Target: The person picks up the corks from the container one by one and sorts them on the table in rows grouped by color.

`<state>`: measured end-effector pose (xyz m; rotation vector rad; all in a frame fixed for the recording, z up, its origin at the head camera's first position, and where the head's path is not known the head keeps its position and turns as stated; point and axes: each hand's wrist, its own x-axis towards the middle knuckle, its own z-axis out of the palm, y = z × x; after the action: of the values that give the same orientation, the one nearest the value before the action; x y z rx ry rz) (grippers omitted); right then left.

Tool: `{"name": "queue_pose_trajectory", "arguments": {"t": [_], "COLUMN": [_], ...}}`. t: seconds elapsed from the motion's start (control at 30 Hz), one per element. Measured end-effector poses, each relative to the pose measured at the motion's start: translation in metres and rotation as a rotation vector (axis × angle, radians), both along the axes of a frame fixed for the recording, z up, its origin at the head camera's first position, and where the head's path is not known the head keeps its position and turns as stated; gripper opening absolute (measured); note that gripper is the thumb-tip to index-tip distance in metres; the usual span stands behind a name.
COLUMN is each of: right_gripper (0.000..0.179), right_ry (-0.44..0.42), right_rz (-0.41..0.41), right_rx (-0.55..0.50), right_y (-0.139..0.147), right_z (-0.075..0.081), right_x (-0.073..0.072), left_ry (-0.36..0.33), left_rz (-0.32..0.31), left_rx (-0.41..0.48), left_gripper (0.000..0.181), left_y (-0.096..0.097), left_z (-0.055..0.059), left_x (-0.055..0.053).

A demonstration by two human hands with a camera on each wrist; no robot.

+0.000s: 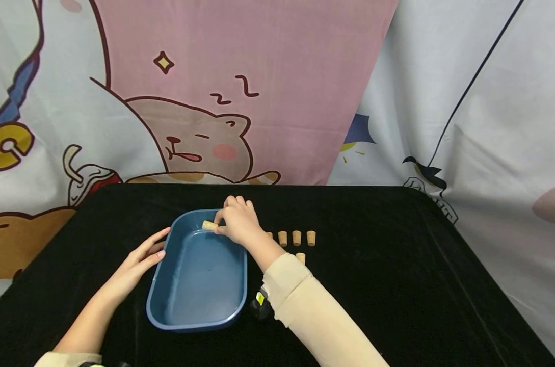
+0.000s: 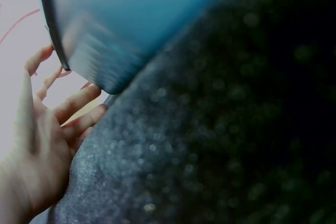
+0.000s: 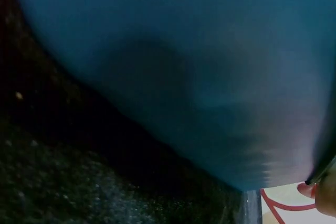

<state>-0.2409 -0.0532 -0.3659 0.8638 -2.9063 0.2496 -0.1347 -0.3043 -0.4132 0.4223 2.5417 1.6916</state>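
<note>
A blue plastic basin (image 1: 199, 285) stands on the black cloth. My right hand (image 1: 239, 223) reaches over its far right rim and pinches a small cork stopper (image 1: 209, 225) between thumb and fingers, inside the far end of the basin. Against the left rim rest the extended fingers of my left hand (image 1: 141, 262). In the left wrist view, that hand (image 2: 47, 140) spreads its fingers along the basin's outer wall (image 2: 136, 19). The right wrist view is mostly filled by the basin's side (image 3: 210, 103), with a bit of the right hand (image 3: 326, 195) at the lower right edge.
Right of the basin, several cork stoppers (image 1: 296, 238) stand in a row, partly hidden by my right forearm. One more cork (image 1: 300, 257) shows nearer, just above the sleeve. A printed cartoon curtain (image 1: 277, 92) hangs behind the black-covered table (image 1: 396, 285).
</note>
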Motion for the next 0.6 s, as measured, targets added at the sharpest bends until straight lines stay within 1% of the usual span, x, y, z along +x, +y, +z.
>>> {"name": "queue_pose_trajectory", "arguments": {"t": [0.17,0.33,0.6], "right_gripper": [0.022,0.019,0.021], "right_ry": [-0.021,-0.038,-0.043], "right_rz": [-0.01,-0.028,-0.047], "right_rx": [-0.12,-0.233,-0.324], "right_y": [0.004,0.01,0.025], "right_z": [0.001,0.001,0.008], "right_x": [0.005,0.008,0.013], "left_ry": [-0.015,-0.013,-0.006], "left_rz": [0.0,-0.001,-0.007], "left_rx": [0.009,0.013,0.02], "left_gripper": [0.054,0.054,0.053], "left_y": [0.0,0.0,0.0], "left_z": [0.0,0.0,-0.001], "left_x": [0.0,0.0,0.0]}}
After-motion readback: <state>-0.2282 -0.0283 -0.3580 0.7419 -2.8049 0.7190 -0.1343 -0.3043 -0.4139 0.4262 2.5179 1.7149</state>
